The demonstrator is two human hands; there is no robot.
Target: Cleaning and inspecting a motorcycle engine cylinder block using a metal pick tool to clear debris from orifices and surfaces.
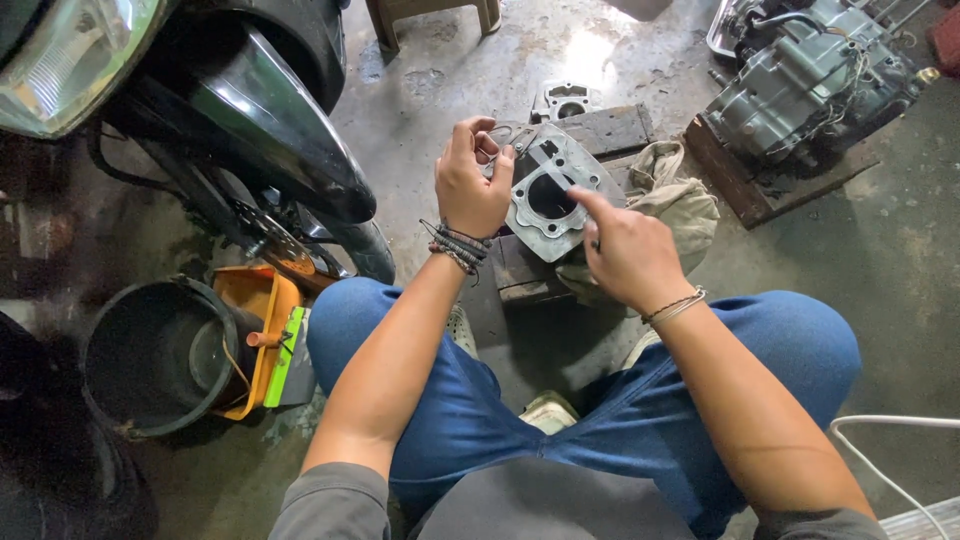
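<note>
My left hand [470,180] grips the left edge of a grey metal engine cylinder block [550,190] with a round bore, held up over my knees. My right hand [625,250] is at its right side, with the forefinger stretched out and touching the flat face beside the bore. A thin dark gasket [512,135] shows at the block's upper left, by my left fingers. Both wrists carry bracelets.
A wooden plank [600,130] lies on the concrete floor with another metal part [565,100] on it and a beige rag [680,195] beside it. An engine [810,75] rests on wood at the top right. A motorcycle's front [230,110], a black bucket [150,355] and an orange tray [262,305] stand at the left.
</note>
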